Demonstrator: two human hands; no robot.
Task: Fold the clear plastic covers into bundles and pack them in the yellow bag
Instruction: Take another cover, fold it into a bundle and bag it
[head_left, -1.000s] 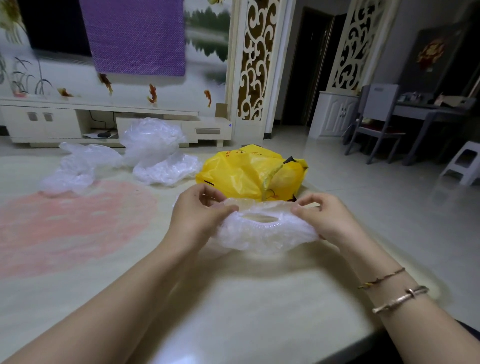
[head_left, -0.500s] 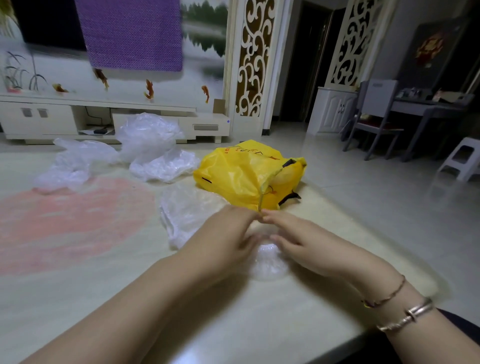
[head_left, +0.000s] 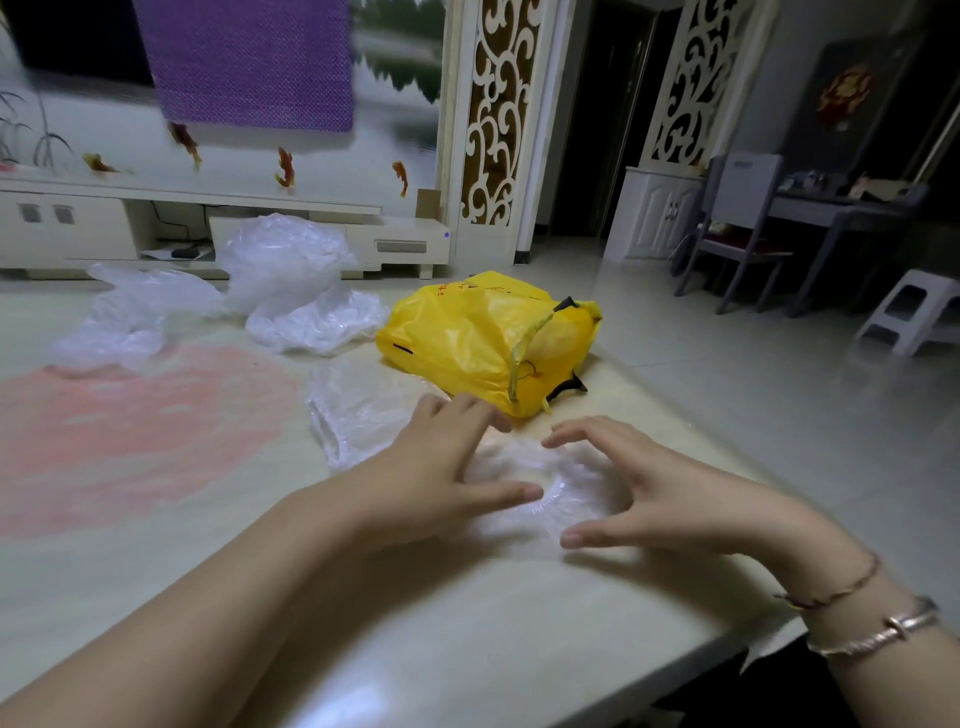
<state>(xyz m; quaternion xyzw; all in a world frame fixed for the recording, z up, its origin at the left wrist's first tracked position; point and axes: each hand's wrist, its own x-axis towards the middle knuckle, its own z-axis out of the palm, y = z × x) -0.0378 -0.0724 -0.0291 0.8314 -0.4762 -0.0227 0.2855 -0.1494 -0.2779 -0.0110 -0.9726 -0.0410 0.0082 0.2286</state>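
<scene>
Beige counter (head_left: 467, 649): clear cover (head_left: 545, 499) laid flat between left hand (head_left: 441, 467) and right hand (head_left: 670, 493). Fingers spread, nothing gripped. Yellow bag (head_left: 467, 343) lies lengthwise left-right, mouth facing right.

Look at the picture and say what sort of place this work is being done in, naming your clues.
Probably a home living room: a low white TV cabinet along a painted feature wall, a carved screen by a doorway, and a grey chair at a side table.

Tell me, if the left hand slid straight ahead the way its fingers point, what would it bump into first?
Probably the yellow bag: the left hand has its fingers aimed at the bag's near lower edge, just ahead, though depth is hard to judge.
</scene>
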